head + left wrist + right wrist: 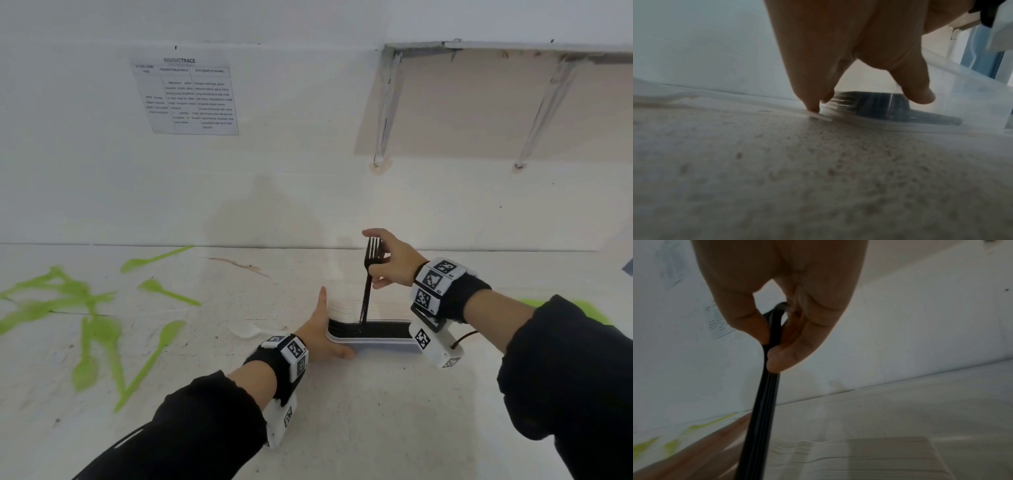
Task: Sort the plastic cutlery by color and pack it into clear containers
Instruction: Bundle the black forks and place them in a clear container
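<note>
Black plastic forks pinched upright in right hand, handle ends down inside clear container.
Left hand flat, fingers straight, bracing the container's left end on the speckled white table. Green spoons and forks scattered off to the left, one white spoon just beside the left hand.

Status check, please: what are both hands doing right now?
Right hand pinches black forks, handles down into clear container. Left hand flat, steadying its end. Green cutlery unsorted.

I note a printed white paper sheet taped on the white wall, beside a bracketed shelf.
</note>
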